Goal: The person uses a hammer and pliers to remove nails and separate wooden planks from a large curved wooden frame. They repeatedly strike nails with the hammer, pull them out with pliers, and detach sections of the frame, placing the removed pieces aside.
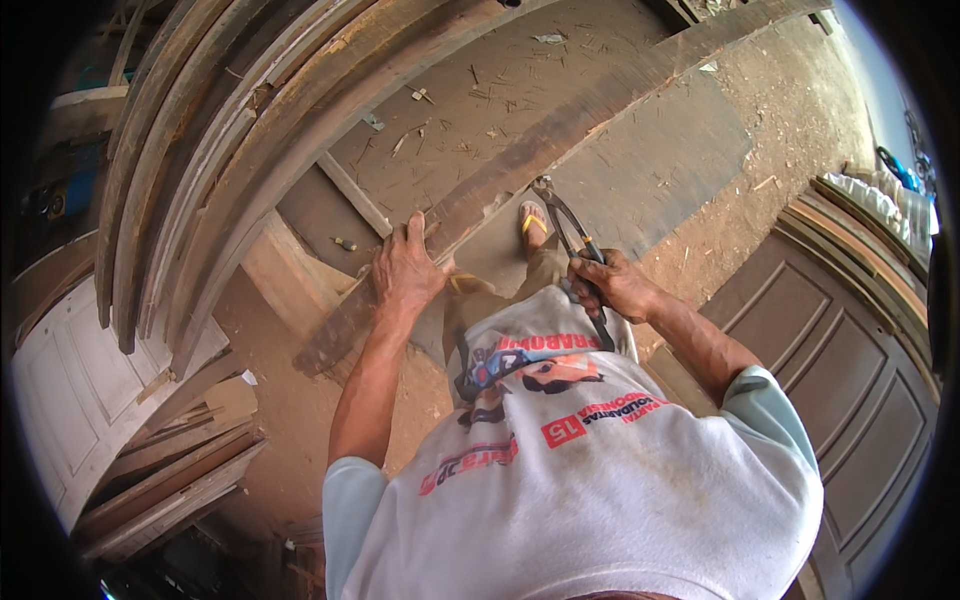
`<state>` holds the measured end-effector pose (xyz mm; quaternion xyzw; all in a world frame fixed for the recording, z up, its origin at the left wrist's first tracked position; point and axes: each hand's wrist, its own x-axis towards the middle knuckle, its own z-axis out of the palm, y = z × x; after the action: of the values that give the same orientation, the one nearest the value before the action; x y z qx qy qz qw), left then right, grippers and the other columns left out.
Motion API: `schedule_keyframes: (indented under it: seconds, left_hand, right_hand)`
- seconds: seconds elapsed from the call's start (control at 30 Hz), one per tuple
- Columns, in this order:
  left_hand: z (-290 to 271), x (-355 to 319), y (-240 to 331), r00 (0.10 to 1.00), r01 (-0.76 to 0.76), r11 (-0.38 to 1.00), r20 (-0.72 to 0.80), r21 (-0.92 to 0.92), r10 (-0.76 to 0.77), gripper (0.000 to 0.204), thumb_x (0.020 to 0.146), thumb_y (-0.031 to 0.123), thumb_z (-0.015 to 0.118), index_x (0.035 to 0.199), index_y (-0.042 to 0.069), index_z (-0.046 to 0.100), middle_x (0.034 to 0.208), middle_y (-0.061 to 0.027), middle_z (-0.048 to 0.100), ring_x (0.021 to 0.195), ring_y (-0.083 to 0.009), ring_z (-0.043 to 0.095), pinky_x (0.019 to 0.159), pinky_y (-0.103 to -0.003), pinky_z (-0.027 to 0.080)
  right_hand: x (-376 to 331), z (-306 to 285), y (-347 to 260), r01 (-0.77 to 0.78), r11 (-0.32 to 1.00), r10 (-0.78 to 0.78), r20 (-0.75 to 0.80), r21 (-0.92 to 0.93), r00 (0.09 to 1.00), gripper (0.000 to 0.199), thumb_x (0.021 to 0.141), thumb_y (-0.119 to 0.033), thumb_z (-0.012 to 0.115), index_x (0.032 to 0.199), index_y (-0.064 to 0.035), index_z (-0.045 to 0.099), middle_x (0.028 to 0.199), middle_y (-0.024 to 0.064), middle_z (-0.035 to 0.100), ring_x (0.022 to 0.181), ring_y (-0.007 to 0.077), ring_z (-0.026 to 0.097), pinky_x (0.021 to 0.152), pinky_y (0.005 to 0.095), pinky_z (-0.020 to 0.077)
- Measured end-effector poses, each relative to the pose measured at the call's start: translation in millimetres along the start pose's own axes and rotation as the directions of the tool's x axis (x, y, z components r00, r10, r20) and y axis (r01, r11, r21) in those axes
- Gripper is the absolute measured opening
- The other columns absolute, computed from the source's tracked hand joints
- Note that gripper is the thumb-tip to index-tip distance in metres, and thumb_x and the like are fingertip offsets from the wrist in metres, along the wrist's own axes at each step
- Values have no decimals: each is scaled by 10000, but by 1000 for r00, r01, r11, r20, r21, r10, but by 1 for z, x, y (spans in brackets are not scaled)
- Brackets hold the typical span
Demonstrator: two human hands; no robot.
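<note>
A long dark wooden plank (560, 138) lies slantwise before me, from the lower left to the upper right. My left hand (408, 272) grips it towards its near left end, fingers over the far edge and thumb by the near edge. In my right hand (612, 286) are black-handled pincers (543, 186), both handles within the closed fingers. Their metal head is at the plank's near edge, apparently touching it; what the jaws hold, if anything, is too small to tell.
Curved wooden boards (215, 150) stack high at the left. Below them are a white panelled door (75, 375) and scrap wood (180, 470). Brown panelled doors (800, 320) lean at the right. Nails and chips litter the dark sheet (500, 75) beyond the plank. My sandalled foot (534, 222) is close by.
</note>
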<state>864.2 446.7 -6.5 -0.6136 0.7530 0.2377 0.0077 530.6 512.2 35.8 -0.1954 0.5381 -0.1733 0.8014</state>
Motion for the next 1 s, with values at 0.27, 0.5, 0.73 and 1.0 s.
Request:
schedule_keyframes:
  seconds: [0.27, 0.5, 0.73, 1.0]
  left_hand:
    - [2, 2, -2, 999, -21, 1000, -46, 7, 21, 795, 710, 258, 919, 1336, 70, 467, 1063, -278, 643, 1021, -473, 668, 868, -530, 554]
    - [2, 2, -4, 998, -50, 999, -25, 16, 50, 874, 705, 272, 935, 1399, 34, 460, 1119, -296, 644, 1044, -487, 672, 884, -541, 561]
    - [14, -2, -17, 987, -129, 987, -88, 98, 138, 913, 762, 315, 904, 1477, 45, 404, 1149, -264, 617, 1062, -432, 660, 901, -514, 543]
    - [4, -9, -24, 979, -179, 984, -104, -17, 176, 1013, 763, 330, 898, 1569, 85, 334, 1321, -247, 557, 1237, -434, 566, 1035, -535, 476]
  right_hand:
    - [29, 62, 43, 143, 950, -86, -205, 278, 975, 298, 1080, -347, 596, 993, -68, 543, 780, 26, 504, 642, 152, 490, 581, 322, 447]
    - [105, 159, 80, 538, 666, -308, -466, 516, 829, 284, 1081, -340, 588, 1069, -57, 568, 841, 63, 585, 709, 204, 575, 626, 363, 503]
    - [65, 97, 78, 370, 888, -267, -347, 273, 899, 350, 1081, -257, 575, 1267, 40, 581, 1013, 139, 691, 926, 262, 712, 826, 403, 604]
    - [19, 18, 31, 191, 966, -188, -33, 173, 982, 468, 1085, -200, 532, 1464, 70, 480, 1219, 235, 712, 1079, 330, 738, 920, 428, 614]
